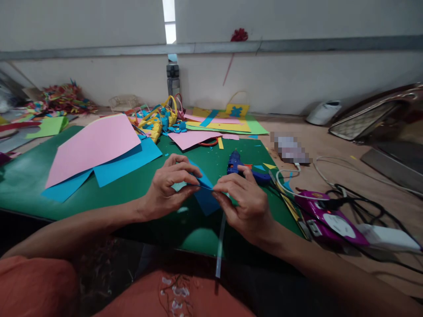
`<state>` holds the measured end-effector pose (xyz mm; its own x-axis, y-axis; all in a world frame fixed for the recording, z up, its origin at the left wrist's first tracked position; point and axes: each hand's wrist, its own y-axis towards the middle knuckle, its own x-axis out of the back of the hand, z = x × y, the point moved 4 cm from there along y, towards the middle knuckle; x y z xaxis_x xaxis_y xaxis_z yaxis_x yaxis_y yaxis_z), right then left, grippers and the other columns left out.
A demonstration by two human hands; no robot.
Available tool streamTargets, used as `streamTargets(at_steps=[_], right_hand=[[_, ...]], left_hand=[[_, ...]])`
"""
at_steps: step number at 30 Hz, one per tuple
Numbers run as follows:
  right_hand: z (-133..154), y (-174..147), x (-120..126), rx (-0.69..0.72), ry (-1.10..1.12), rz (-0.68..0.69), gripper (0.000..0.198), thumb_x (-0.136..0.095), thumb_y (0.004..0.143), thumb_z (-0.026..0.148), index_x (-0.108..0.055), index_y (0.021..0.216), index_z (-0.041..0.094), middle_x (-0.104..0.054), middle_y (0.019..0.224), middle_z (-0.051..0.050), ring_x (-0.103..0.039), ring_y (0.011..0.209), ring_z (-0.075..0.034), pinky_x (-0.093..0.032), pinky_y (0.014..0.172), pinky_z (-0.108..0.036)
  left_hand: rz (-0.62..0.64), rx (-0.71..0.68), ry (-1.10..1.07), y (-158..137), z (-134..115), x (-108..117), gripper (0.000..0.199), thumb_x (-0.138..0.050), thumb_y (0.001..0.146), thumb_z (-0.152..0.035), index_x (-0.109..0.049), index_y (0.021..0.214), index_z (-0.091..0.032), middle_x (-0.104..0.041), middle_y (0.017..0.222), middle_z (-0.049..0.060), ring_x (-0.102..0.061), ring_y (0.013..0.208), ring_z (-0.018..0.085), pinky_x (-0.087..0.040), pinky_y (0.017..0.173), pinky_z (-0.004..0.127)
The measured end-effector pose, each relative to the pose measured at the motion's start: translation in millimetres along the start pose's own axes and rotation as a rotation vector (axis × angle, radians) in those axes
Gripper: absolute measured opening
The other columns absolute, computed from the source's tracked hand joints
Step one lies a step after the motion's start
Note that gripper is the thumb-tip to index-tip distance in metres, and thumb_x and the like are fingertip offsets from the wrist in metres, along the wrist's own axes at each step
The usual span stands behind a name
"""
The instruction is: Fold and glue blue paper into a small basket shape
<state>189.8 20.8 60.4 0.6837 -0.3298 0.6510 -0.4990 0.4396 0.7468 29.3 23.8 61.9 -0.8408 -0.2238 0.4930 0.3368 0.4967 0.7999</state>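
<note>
Head view looks down on a big green sheet spread over the tabletop, and on it, up to the left, lie a large pink sheet over a blue sheet, well apart from the hands. Farther back sits a heap of yellow and blue paper baskets and more coloured sheets. To the right, a purple device with cables rests near the green sheet's edge, and a blue glue gun lies just beyond the right hand. Both hands meet over the middle of the green sheet on a folded piece of blue paper: the left hand is curled, fingertips pinching its upper edge, and the right hand pinches the same edge from the other side, its fingers nearly closed. A clear glue stick runs from under the right hand toward the person's lap. To do this well, I judge the pinch should stay close to the crease, with both edges lined up before pressing, and the fingertips should slide outward along the fold so it comes out sharp and straight rather than skewed.
</note>
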Motion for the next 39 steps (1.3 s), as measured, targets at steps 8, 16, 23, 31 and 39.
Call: streamTargets(at_steps=[8,16,23,31,39], right_hand=[[0.2,0.1,1.8,-0.019,0.033,-0.02,0.008,-0.055,0.083,0.015,-0.057,0.076,0.018,-0.065,0.072,-0.002,-0.06,0.069,-0.013,-0.037,0.088,-0.041],[-1.3,2.1,3.2,-0.043,0.05,-0.017,0.009,-0.055,0.083,0.015,-0.056,0.074,0.018,-0.064,0.071,-0.002,-0.06,0.067,-0.014,-0.037,0.086,-0.042],[-1.0,2.9,1.6,-0.048,0.064,-0.032,0.012,-0.055,0.082,0.013,-0.054,0.072,0.019,-0.063,0.068,0.0,-0.06,0.065,-0.013,-0.039,0.086,-0.041],[-0.8,3.1,4.2,-0.053,0.052,-0.023,0.012,-0.055,0.082,0.014,-0.055,0.071,0.019,-0.064,0.069,-0.001,-0.059,0.066,-0.013,-0.039,0.085,-0.041],[-1.2,2.3,2.0,-0.047,0.053,-0.007,0.011,-0.056,0.081,0.014,-0.056,0.071,0.018,-0.064,0.07,-0.001,-0.059,0.067,-0.013,-0.038,0.085,-0.04]], left_hand=[[0.017,0.011,-0.084,-0.5,-1.8,-4.0,0.006,-0.066,0.076,-0.015,-0.062,0.073,-0.017,-0.07,0.079,0.002,-0.057,0.072,0.013,-0.043,0.082,0.037],[-0.072,0.11,-0.204,-2.2,5.1,-3.3,0.006,-0.068,0.074,-0.015,-0.063,0.071,-0.016,-0.07,0.076,0.004,-0.055,0.073,0.014,-0.045,0.078,0.036],[-0.073,0.254,-0.284,-5.0,4.5,-6.0,0.008,-0.069,0.073,-0.017,-0.062,0.068,-0.017,-0.069,0.074,0.004,-0.053,0.074,0.015,-0.046,0.073,0.033],[-0.057,0.355,-0.283,-7.3,9.1,-6.0,0.009,-0.069,0.073,-0.022,-0.061,0.074,-0.017,-0.066,0.077,0.004,-0.056,0.076,0.015,-0.047,0.072,0.031],[0.023,0.24,-0.2,-3.3,5.0,-9.5,0.005,-0.064,0.079,-0.022,-0.066,0.078,-0.018,-0.07,0.085,0.005,-0.055,0.086,0.017,-0.045,0.082,0.037]])
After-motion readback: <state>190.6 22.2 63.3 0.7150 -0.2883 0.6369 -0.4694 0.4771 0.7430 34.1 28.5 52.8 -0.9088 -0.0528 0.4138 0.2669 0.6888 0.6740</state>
